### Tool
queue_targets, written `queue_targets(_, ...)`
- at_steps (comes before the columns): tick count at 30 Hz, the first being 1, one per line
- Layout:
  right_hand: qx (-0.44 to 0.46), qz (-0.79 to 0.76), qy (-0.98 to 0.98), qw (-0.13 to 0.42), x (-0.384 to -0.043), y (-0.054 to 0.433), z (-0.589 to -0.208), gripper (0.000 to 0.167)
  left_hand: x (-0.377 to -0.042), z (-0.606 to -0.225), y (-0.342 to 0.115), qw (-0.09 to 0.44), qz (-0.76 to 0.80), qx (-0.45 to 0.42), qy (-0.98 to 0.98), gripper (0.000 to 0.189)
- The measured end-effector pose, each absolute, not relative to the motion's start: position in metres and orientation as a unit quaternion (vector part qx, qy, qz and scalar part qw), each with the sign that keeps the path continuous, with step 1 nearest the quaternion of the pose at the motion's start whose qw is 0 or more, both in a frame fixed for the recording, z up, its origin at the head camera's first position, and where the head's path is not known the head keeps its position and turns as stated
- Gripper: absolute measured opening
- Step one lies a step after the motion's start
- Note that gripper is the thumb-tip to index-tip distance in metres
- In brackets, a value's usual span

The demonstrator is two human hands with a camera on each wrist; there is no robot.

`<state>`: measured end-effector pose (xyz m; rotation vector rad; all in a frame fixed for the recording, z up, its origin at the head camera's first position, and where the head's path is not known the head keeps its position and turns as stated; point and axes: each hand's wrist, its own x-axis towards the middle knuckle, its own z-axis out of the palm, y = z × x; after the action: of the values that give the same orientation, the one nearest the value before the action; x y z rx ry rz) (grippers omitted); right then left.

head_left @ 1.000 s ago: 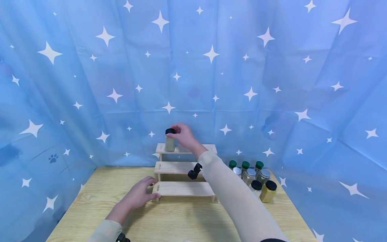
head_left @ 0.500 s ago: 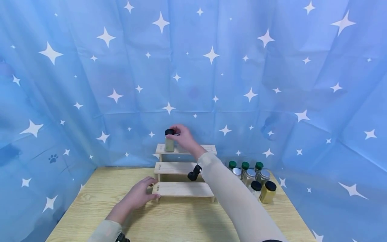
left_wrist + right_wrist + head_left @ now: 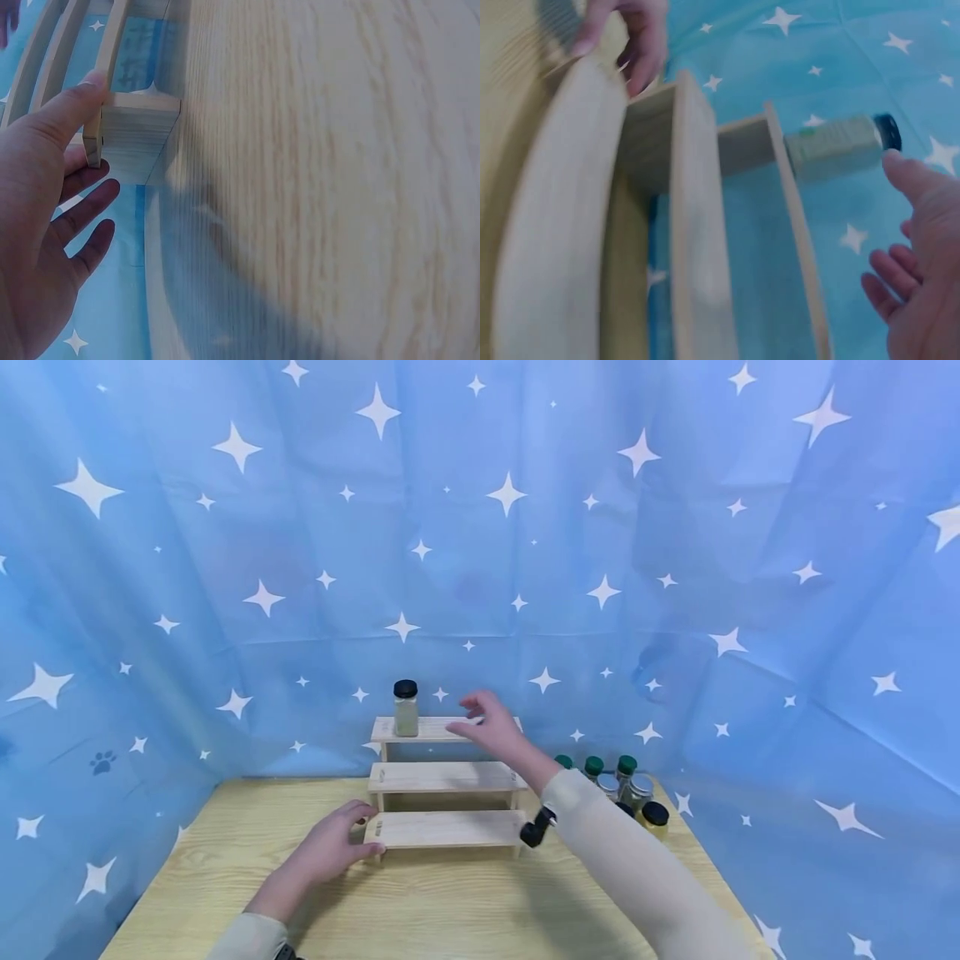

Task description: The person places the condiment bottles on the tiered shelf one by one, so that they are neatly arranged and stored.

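Note:
A spice jar (image 3: 406, 714) with a black lid and pale greenish contents stands upright at the left end of the top step of the three-step wooden rack (image 3: 450, 828). To the right of this jar, my right hand (image 3: 491, 724) hangs over the top step, holding nothing, its thumb and fingers spread apart. The right wrist view has the thumb overlapping the lid's edge. At the rack's lower left corner, my left hand (image 3: 333, 843) pinches the end of the bottom step, thumb on top and a finger beneath in the left wrist view; its other fingers extend loosely.
Several more jars stand to the right of the rack on the wooden table (image 3: 435, 910), with green lids (image 3: 626, 765), silver lids (image 3: 641, 784) and black lids (image 3: 656, 813). My right forearm partly hides them. A blue star-patterned curtain (image 3: 570, 635) hangs close behind the rack.
My right hand has let go of the jar's top and moved right, leaving the jar standing on the top step. The left hand keeps its hold, while the head view has shifted slightly.

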<state>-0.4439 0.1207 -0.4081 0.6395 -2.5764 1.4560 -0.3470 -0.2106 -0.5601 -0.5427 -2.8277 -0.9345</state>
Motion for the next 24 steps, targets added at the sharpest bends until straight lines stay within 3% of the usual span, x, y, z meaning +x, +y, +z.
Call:
queue_targets(6, 0.197, 0.471, -0.858, 0.06, -0.413, 0.186, -0.425, 0.039, -0.347, -0.561, -0.212, 0.061, -0.308, -0.185, -0.931, 0.069)
queue_targets(13, 0.146, 0.426, -0.888, 0.098, -0.379, 0.251, -0.438, 0.045, -0.346, -0.56, -0.212, 0.06, -0.312, -0.182, -0.93, 0.068)
queue_targets(24, 0.114, 0.366, -0.911, 0.155, -0.337, 0.319, -0.472, 0.039, -0.346, -0.558, -0.211, 0.059, -0.308, -0.184, -0.931, 0.066)
